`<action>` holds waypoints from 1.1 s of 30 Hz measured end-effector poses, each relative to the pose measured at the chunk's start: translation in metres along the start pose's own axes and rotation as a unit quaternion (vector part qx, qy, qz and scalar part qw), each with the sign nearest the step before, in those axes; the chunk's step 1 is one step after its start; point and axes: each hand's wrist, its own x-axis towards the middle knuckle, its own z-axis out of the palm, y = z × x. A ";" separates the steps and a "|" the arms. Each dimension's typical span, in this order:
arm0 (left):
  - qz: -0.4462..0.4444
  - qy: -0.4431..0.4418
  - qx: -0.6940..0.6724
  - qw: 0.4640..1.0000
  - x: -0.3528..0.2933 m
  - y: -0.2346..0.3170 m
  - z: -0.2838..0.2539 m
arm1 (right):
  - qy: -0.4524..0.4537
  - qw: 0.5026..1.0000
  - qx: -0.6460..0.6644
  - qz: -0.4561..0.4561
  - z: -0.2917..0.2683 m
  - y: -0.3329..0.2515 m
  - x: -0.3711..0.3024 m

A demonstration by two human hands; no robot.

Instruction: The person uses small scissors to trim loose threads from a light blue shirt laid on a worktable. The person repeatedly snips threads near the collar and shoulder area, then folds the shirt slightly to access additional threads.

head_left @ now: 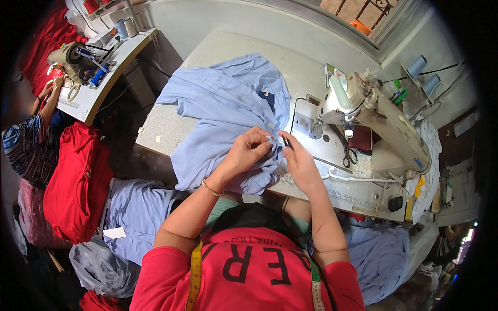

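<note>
A light blue garment (218,98) lies bunched across the sewing table (202,49), with a small dark patch (267,99) on it. My left hand (246,154) is closed, pinching a fold of this garment near the table's front edge. Close beside it, my right hand (303,165) grips a small black tool (286,141) that looks like thread snips, its tip near the pinched fabric. Just right of my hands stands a cream sewing machine (384,122). Black-handled scissors (348,154) lie by its metal plate. The exact spot between my fingertips is too small to make out.
At the far left, a co-worker's hands (51,85) work red cloth at another sewing machine (72,61). Red garments (78,181), blue fabric (137,207) and a plastic bag (106,267) sit at my left. More blue fabric (371,254) hangs at my right. Thread spools (417,66) stand by the wall.
</note>
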 end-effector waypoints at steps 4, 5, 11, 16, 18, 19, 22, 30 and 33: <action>0.029 -0.001 0.026 0.999 0.000 -0.002 -0.001 | 0.049 0.986 -0.155 -0.025 0.007 -0.010 -0.009; 0.030 0.001 0.025 0.999 0.000 -0.002 -0.001 | 0.055 0.979 -0.187 -0.067 0.008 -0.007 -0.008; 0.030 0.011 0.045 0.998 0.000 -0.003 0.000 | 0.095 0.961 -0.239 -0.099 0.010 -0.005 -0.010; 0.026 0.017 0.037 0.999 0.001 -0.004 0.001 | 0.090 0.959 -0.246 -0.110 0.011 -0.005 -0.010; 0.026 0.018 0.046 0.998 0.000 -0.002 0.001 | 0.091 0.958 -0.246 -0.113 0.011 -0.004 -0.010; 0.027 0.018 0.050 0.998 0.000 -0.001 0.001 | 0.091 0.958 -0.246 -0.114 0.011 -0.004 -0.009; 0.015 0.022 0.049 0.998 0.000 0.000 0.001 | 0.092 0.957 -0.248 -0.115 0.011 -0.004 -0.009; 0.019 0.022 0.049 0.998 0.000 -0.003 0.000 | 0.095 0.952 -0.257 -0.138 0.011 0.000 -0.007; 0.027 0.016 0.056 0.998 0.001 -0.003 0.000 | 0.093 0.951 -0.253 -0.150 0.009 0.004 -0.007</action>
